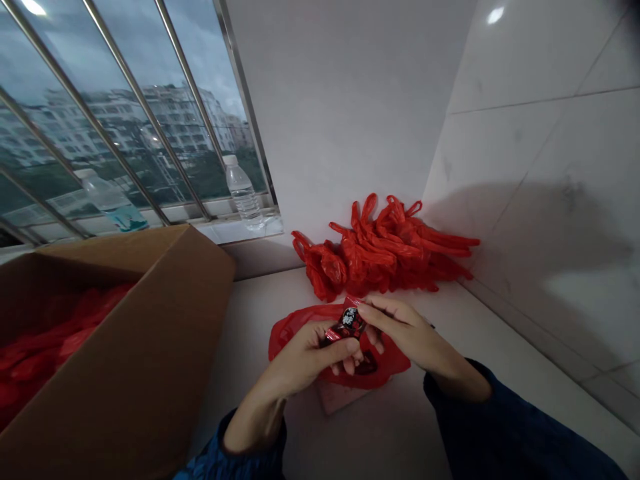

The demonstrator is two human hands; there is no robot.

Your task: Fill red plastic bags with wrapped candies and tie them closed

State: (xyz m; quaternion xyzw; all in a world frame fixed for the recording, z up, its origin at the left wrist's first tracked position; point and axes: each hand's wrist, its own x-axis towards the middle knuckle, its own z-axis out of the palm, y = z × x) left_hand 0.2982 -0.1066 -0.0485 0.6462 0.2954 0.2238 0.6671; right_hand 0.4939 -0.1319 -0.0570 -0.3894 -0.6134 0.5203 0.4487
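Note:
A small shiny dark red packet (350,320) with a black and white label is held between my two hands, above a red plastic bag. My left hand (320,350) grips its lower left end, thumb on top. My right hand (395,323) has its fingers closed on the packet's upper right side. Beneath them the red plastic bag (290,323) lies spread on the white table (250,347), with a dark red item (367,363) partly visible on or in it. A flat pale reddish piece (340,398) shows under the bag's near edge.
Several red plastic bags (370,257) lie bunched against the wall behind. On the left stands a large cardboard box (150,333) holding red bags (65,327). One clear bottle (244,193) stands on the sill; another bottle (113,203) is by the barred window. A tiled wall (550,200) borders the right.

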